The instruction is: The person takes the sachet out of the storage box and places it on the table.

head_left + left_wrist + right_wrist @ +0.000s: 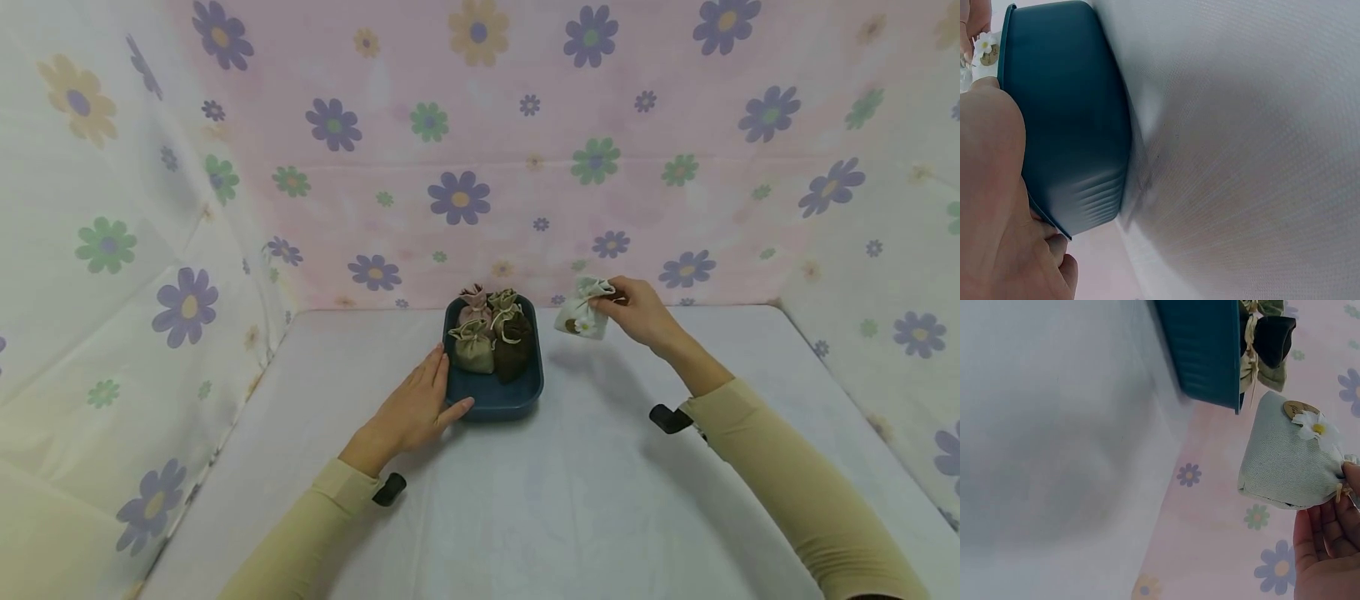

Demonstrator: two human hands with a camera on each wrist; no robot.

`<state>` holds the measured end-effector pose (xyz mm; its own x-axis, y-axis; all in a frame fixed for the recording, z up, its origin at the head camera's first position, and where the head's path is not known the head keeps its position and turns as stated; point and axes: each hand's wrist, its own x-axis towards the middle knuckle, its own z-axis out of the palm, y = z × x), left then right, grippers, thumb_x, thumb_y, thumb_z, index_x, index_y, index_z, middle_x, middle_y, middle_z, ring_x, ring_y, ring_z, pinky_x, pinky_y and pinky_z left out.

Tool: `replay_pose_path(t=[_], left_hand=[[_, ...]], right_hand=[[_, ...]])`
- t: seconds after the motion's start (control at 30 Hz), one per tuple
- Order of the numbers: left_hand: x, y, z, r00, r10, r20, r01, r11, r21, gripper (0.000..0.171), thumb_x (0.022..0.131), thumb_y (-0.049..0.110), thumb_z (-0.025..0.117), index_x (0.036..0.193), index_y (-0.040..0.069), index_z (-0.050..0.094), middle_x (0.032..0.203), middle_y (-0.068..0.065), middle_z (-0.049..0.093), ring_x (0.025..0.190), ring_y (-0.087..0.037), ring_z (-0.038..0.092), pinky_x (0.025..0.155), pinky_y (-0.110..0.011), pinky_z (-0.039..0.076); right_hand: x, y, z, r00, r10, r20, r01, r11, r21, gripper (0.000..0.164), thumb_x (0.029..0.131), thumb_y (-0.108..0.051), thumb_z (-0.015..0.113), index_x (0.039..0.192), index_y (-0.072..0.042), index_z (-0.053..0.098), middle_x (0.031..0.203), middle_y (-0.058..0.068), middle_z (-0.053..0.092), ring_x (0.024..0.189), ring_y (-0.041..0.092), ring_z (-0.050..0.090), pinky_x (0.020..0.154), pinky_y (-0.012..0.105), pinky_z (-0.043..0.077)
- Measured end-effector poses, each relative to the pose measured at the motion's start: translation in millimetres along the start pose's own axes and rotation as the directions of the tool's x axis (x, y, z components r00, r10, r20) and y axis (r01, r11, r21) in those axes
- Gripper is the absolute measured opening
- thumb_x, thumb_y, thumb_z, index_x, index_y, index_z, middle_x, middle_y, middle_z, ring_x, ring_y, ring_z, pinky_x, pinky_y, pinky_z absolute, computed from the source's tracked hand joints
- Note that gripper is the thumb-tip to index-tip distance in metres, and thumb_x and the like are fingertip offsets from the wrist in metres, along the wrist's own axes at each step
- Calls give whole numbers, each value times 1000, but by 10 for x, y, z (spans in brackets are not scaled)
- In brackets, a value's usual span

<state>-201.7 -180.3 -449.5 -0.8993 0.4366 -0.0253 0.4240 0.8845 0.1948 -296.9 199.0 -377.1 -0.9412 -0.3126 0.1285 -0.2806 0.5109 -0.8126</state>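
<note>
Pale pouch (583, 315) hangs just right of blue bin (498, 403), pinched by right hand (642, 312); left hand (412, 406), fingers extended, touches bin's left side.

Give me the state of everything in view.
Pale bag: cinched, held aloft
Tub: upright, uncovered, part-filled
Brown bag: cinched, in tub
Pink bag: cinched, in tub
Near green bag: cinched, in tub
Far green bag: cinched, in tub
Left hand: touching tub
Right hand: gripping pale bag
</note>
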Motion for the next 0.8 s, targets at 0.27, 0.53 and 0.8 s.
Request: replay_pose_path(t=[0.27, 0.53, 0.8], left_hand=[[1, -9, 11, 1000, 1, -1, -1, 1000, 0, 99, 104, 70, 27, 160, -9, 9, 169, -24, 0, 157, -35, 7, 126, -48, 16], [0, -12, 15, 1000, 2, -12, -2, 1000, 5, 98, 104, 69, 29, 160, -10, 10, 169, -25, 0, 157, -36, 8, 125, -49, 18], [6, -27, 42, 1000, 0, -12, 0, 1000, 1, 99, 103, 70, 29, 160, -9, 9, 170, -23, -2, 158, -35, 7, 126, -48, 16]], right_hand=[[61, 90, -53, 999, 24, -28, -24, 1000, -8, 36, 106, -23, 58, 129, 6, 60, 123, 22, 62, 107, 28, 56, 85, 34, 48], [104, 163, -82, 998, 51, -44, -52, 999, -4, 33, 107, -21, 57, 124, 7, 59, 122, 23, 60, 109, 30, 54, 89, 41, 47], [154, 270, -96, 993, 98, -65, -98, 995, -1, 38, 107, -22, 56, 129, 9, 57, 130, 27, 58, 120, 37, 53, 100, 50, 45]])
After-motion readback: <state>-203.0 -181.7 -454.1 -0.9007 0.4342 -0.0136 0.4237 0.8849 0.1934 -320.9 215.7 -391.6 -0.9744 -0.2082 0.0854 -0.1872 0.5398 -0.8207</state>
